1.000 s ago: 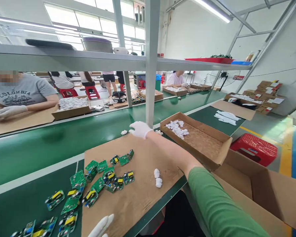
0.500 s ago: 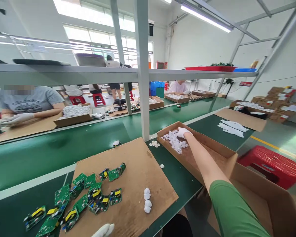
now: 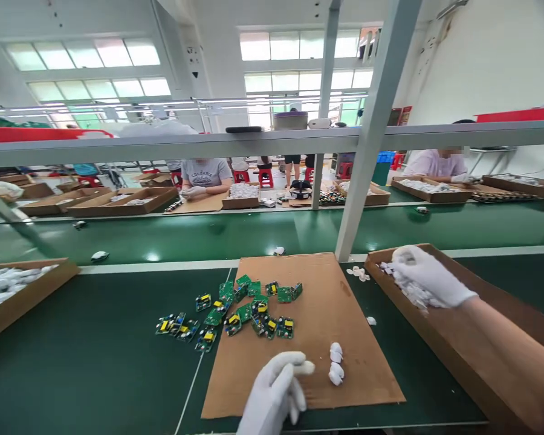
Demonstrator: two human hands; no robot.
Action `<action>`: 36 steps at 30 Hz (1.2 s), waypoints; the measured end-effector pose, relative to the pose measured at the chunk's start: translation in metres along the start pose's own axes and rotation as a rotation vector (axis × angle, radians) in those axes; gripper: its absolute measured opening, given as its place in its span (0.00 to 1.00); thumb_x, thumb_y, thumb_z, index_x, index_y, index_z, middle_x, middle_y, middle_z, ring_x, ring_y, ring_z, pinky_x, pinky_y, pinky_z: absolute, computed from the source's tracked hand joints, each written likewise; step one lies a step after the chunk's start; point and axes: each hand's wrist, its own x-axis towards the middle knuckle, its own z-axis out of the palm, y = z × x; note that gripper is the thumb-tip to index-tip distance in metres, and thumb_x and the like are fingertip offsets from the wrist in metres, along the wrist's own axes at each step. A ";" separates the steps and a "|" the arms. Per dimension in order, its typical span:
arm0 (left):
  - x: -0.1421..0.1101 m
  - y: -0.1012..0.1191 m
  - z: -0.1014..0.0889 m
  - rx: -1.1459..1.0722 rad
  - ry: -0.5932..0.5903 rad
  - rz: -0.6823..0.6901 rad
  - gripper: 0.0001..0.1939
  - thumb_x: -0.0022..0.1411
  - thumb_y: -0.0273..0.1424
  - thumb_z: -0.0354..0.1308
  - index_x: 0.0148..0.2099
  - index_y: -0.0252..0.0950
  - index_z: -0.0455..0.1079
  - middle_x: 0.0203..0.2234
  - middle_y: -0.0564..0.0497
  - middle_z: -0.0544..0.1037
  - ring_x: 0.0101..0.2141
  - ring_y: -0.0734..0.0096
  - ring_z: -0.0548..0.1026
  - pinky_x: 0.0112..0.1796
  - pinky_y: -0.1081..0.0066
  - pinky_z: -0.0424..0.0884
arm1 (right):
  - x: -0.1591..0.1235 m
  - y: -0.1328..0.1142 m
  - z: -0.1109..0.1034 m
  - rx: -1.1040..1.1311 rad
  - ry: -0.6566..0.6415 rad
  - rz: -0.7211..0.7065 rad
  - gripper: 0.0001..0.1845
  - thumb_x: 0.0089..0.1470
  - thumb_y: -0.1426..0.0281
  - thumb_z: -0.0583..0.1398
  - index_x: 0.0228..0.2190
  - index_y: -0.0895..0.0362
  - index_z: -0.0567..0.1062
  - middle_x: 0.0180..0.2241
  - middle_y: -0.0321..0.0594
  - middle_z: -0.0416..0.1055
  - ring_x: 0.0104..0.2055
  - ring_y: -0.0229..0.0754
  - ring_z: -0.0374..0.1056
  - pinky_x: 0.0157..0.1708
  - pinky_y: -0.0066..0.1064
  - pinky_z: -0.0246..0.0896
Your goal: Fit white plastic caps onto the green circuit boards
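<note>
My right hand (image 3: 428, 278), in a white glove, is over the left end of a cardboard box (image 3: 453, 341) that holds small white plastic pieces (image 3: 412, 290). Its fingers are curled together; whatever they grip is hidden. My left hand (image 3: 278, 389), also gloved, hovers above the front of a cardboard sheet (image 3: 308, 338) with fingers apart and nothing held. Just right of it stands a short row of white plastic pieces (image 3: 336, 364). Green circuit boards (image 3: 258, 308) with yellow-wrapped parts lie in a loose cluster at the sheet's left side and beyond its edge.
Behind the sheet runs a green conveyor belt (image 3: 236, 238) carrying a few small items. A metal post (image 3: 367, 133) rises near the box. At left is another box of white parts (image 3: 31, 296). Across the belt, a gloved co-worker (image 3: 204, 178) sits beside a filled box.
The view has swung left. My left hand has come further into view over the sheet. My right hand remains at the box and has lifted slightly, fingers curled.
</note>
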 end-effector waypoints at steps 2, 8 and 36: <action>0.009 -0.002 0.022 -0.224 -0.189 -0.094 0.28 0.49 0.48 0.70 0.46 0.35 0.73 0.39 0.41 0.82 0.23 0.72 0.76 0.18 0.78 0.62 | -0.042 -0.018 0.034 0.066 -0.242 -0.150 0.07 0.51 0.75 0.63 0.33 0.52 0.73 0.24 0.32 0.73 0.26 0.39 0.73 0.30 0.29 0.71; 0.015 0.004 0.050 -0.584 -0.238 -0.184 0.16 0.60 0.43 0.64 0.39 0.34 0.74 0.33 0.47 0.80 0.32 0.69 0.78 0.34 0.70 0.73 | -0.149 -0.043 0.121 0.234 -0.398 -0.569 0.10 0.50 0.72 0.60 0.38 0.50 0.72 0.37 0.38 0.76 0.40 0.45 0.74 0.42 0.39 0.70; -0.016 -0.003 -0.011 0.529 0.129 0.313 0.15 0.62 0.34 0.61 0.50 0.36 0.77 0.39 0.43 0.83 0.33 0.65 0.79 0.39 0.67 0.75 | -0.187 -0.033 0.148 0.431 -0.411 -0.164 0.12 0.64 0.60 0.54 0.39 0.52 0.74 0.30 0.36 0.75 0.31 0.40 0.71 0.40 0.36 0.69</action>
